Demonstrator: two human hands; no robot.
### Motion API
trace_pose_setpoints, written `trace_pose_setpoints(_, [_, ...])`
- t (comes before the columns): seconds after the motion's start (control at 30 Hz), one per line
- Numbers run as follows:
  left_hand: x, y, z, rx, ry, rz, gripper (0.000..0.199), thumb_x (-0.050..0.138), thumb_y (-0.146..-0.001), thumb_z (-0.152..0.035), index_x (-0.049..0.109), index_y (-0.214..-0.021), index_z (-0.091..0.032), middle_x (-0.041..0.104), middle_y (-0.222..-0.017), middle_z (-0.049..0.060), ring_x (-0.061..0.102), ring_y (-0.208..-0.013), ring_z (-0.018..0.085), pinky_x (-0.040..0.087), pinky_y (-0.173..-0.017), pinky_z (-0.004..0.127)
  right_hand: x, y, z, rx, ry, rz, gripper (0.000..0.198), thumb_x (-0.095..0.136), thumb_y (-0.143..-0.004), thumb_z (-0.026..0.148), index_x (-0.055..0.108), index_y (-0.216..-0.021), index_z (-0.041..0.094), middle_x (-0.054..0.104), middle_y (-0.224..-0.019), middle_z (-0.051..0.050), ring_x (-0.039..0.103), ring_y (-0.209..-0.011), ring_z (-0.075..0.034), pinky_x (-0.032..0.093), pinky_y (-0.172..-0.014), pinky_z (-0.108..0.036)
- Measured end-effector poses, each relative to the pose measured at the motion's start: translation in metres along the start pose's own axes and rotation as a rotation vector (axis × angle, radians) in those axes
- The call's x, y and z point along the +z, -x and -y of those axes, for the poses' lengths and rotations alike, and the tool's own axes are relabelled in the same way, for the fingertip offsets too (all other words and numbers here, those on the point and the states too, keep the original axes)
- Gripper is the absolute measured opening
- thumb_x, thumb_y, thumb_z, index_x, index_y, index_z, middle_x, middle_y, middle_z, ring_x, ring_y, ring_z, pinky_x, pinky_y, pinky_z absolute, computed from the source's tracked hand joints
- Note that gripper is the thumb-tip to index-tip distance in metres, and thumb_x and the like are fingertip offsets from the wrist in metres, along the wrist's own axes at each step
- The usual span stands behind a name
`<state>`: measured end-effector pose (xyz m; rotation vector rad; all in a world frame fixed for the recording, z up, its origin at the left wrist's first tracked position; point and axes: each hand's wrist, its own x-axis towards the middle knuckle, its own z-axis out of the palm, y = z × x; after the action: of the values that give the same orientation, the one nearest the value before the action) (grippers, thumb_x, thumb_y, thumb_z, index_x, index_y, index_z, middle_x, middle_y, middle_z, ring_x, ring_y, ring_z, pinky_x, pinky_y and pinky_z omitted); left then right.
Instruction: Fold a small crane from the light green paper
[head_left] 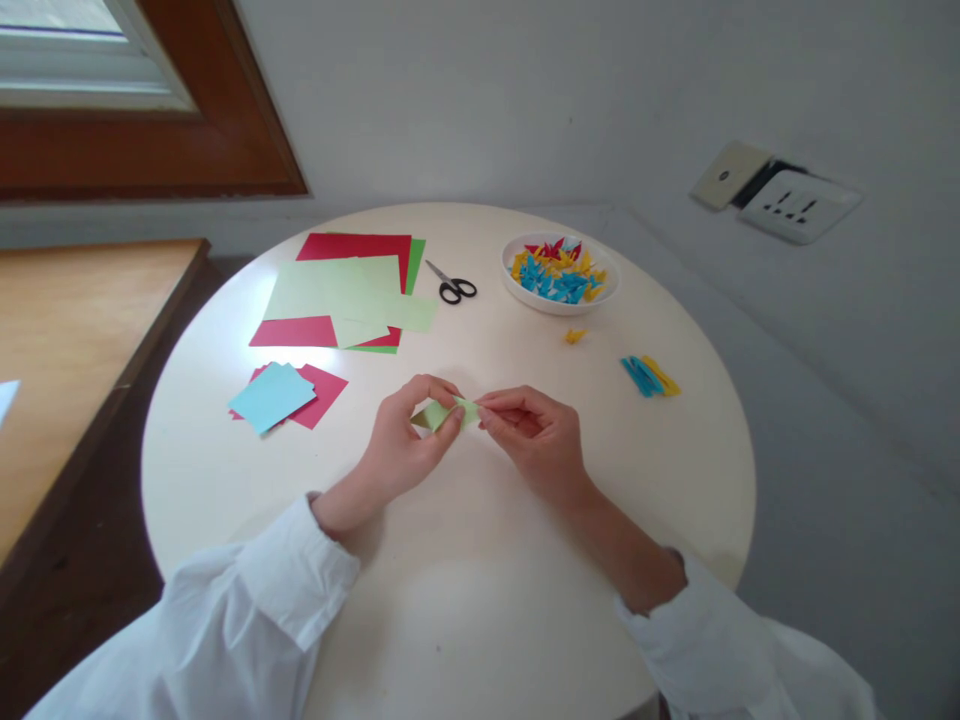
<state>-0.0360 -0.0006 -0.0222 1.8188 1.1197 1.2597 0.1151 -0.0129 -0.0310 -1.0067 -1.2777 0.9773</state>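
The left grip [403, 435] partly hides green paper [435, 414].

held paper [438, 413]: 1 | scissors [443, 278]: 1 | bowl [551, 306]: 1 | folded pieces [553, 283] in bowl: dozens, apparently

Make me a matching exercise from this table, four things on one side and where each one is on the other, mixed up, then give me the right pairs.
Things:
1. Scissors
2. Light-blue paper
3. Loose yellow folded piece
4. Pale green folded paper

Places:
A. On top of red papers
B. Between the fingers of the left hand and right hand
C. Between the large sheets and the white dish
D. On the table, just on the person's side of the white dish

Pairs: 1-C, 2-A, 3-D, 4-B
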Motion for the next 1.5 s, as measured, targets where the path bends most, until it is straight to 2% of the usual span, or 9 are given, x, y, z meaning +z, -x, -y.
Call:
trace_pose_setpoints(0.17, [-0.0003, -0.0005, -0.0008, 0.016, -0.058, -0.021, 0.009, 0.059, -0.078, -0.023, 0.055, -0.072, -0.019, 0.064, -0.082, 0.004, 0.061, -0.075, 0.016, 0.048, -0.071, 0.03, 0.0003, -0.0007, 0.0015, 0.01, -0.026, 0.0, 0.012, 0.072, -0.067, 0.028, 0.065, -0.069, 0.019, 0.069, -0.073, -0.002, 0.065, -0.064, -0.012, 0.058, -0.066, -0.026])
trace_pose_setpoints(0.33, [0.0015, -0.0003, -0.0008, 0.054, -0.045, -0.021, 0.011, 0.058, -0.081, -0.026, 0.055, -0.072, -0.019, 0.063, -0.079, 0.004, 0.06, -0.075, 0.016, 0.048, -0.07, 0.029, 0.0012, -0.0011, 0.0024, 0.013, -0.02, -0.008, 0.017, 0.072, -0.067, 0.033, 0.064, -0.068, 0.019, 0.069, -0.071, -0.002, 0.065, -0.062, -0.013, 0.058, -0.064, -0.028])
trace_pose_setpoints(0.73, [0.0031, 0.0012, -0.0003, 0.082, -0.147, -0.043, 0.006, 0.055, -0.081, -0.023, 0.053, -0.076, -0.02, 0.061, -0.076, 0.003, 0.058, -0.073, 0.016, 0.046, -0.063, 0.028, 0.0035, -0.001, -0.0004, 0.013, -0.053, -0.026, 0.012, 0.072, -0.067, 0.025, 0.062, -0.066, 0.018, 0.066, -0.07, -0.001, 0.064, -0.063, -0.012, 0.058, -0.065, -0.027])
trace_pose_setpoints(1.17, [0.0052, 0.0021, -0.0018, 0.04, -0.154, -0.051, 0.005, 0.055, -0.08, -0.023, 0.053, -0.078, -0.019, 0.059, -0.075, 0.003, 0.056, -0.067, 0.012, 0.038, -0.045, 0.019, 0.0049, -0.0015, 0.0006, 0.027, -0.063, -0.037, 0.017, 0.073, -0.066, 0.03, 0.061, -0.064, 0.018, 0.066, -0.07, -0.001, 0.063, -0.063, -0.012, 0.057, -0.066, -0.029])
trace_pose_setpoints(1.5, [0.0054, 0.0001, -0.0002, 0.149, -0.238, -0.114, 0.006, 0.056, -0.078, -0.018, 0.052, -0.074, -0.02, 0.063, -0.074, 0.0, 0.058, -0.07, 0.015, 0.042, -0.064, 0.03, 0.0044, -0.0049, 0.0005, 0.077, -0.091, -0.044, 0.016, 0.072, -0.066, 0.027, 0.059, -0.067, 0.017, 0.064, -0.068, 0.001, 0.061, -0.062, -0.01, 0.054, -0.062, -0.025])
